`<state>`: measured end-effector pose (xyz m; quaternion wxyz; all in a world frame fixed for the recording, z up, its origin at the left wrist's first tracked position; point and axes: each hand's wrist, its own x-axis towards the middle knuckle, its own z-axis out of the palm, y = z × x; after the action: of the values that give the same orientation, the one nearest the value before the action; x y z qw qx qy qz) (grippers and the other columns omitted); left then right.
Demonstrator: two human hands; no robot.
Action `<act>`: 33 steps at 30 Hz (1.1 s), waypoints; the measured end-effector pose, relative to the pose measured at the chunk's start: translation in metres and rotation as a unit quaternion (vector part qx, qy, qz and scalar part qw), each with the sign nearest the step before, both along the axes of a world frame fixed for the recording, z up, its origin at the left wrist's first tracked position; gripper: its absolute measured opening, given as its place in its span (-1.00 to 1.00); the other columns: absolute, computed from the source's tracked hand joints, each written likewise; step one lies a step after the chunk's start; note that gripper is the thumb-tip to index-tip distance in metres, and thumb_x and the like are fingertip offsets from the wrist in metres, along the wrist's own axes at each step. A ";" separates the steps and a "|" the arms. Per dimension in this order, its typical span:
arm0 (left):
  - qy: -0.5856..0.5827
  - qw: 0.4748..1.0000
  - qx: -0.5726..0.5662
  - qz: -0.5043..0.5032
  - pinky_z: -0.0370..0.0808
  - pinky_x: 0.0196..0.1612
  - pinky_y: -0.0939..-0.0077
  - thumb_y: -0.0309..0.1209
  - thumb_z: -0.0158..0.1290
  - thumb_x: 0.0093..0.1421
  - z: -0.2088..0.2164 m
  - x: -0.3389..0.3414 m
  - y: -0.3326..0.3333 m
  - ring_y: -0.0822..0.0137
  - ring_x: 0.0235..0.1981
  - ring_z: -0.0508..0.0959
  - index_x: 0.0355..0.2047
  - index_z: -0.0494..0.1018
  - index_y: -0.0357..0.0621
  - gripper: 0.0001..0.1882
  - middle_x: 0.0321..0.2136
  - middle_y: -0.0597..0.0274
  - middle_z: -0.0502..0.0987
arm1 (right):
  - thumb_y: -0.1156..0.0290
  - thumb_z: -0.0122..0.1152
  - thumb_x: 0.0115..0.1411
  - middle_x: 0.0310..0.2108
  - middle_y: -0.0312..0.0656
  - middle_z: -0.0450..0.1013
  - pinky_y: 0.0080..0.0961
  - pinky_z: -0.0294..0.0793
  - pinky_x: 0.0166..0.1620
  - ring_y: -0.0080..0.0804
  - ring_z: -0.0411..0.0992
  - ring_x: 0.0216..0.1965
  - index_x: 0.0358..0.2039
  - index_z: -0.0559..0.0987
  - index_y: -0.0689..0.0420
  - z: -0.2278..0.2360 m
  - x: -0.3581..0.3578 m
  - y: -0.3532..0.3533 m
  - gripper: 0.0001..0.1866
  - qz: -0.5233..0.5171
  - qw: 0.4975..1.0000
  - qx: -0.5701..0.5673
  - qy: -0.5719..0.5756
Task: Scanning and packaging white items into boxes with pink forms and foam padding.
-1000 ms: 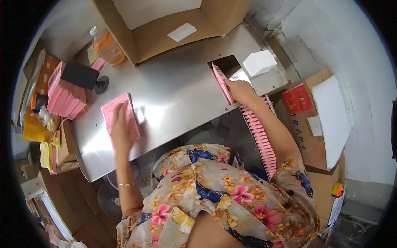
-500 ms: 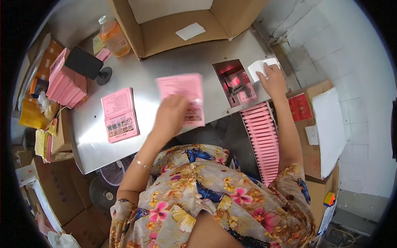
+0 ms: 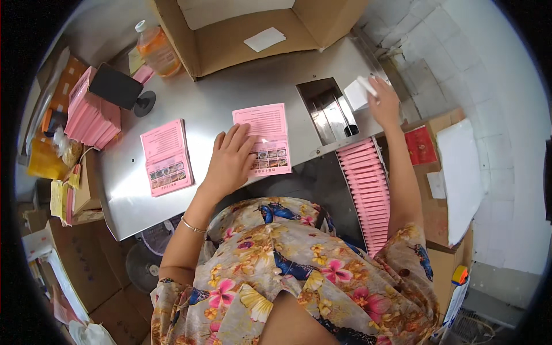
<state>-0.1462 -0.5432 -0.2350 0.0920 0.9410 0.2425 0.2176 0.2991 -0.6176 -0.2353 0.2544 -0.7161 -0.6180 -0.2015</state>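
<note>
My left hand lies with its fingers spread on the left part of a pink printed packet, which rests flat on the steel table near its front edge. Farther left is a pile of matching pink packets, apart from that hand. At the right, my right hand pinches a folded white paper slip just above a white paper stack. Beside that stack, a rectangular opening in the tabletop shows shiny metal inside.
Below the opening, a chute holds a row of pink packets. A cardboard box stands at the back, beside a bottle of orange liquid. Bundled pink packets and a small black stand are at the left. White tiled wall bounds the right.
The pink packet under my left hand has come down flat, and that hand's fingers have spread. My right hand has lifted a slip from the stack. Pink and red glow have left the opening.
</note>
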 end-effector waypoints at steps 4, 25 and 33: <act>0.004 1.000 -0.011 0.000 0.23 0.20 -0.04 -0.30 0.13 0.14 -0.007 0.003 -0.003 -0.05 0.19 0.33 0.01 0.43 -0.23 -0.56 0.15 -0.04 0.35 | 0.55 0.15 0.05 0.11 -0.03 0.48 -0.15 0.25 0.26 -0.18 0.52 -0.01 0.17 0.49 0.09 0.017 -0.016 -0.001 -0.42 -0.004 0.999 -0.019 0.036; -0.074 0.993 -0.021 0.091 0.20 0.21 -0.04 -0.08 0.28 0.04 -0.018 0.046 -0.012 -0.01 0.17 0.35 0.06 0.40 -0.28 -0.32 0.10 -0.03 0.39 | 0.65 0.06 0.08 0.10 -0.06 0.49 0.05 0.10 0.34 -0.17 0.47 0.11 0.13 0.50 0.17 0.014 -0.172 -0.001 -0.46 0.235 0.964 0.027 0.119; -0.019 0.993 -0.001 0.119 0.13 0.23 -0.27 -0.16 0.23 0.10 -0.020 0.034 -0.015 -0.04 0.25 0.29 0.17 0.36 -0.22 -0.33 0.22 -0.05 0.33 | 0.47 0.14 0.18 0.09 -0.11 0.51 0.04 0.03 0.35 -0.21 0.46 0.16 0.04 0.59 0.07 0.023 -0.185 -0.017 -0.62 0.313 0.948 0.018 0.050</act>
<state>-0.1118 -0.5579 -0.2551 0.0713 0.9011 0.3510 0.2442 0.1141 -0.6343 -0.2123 0.3483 -0.4905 -0.7940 -0.0871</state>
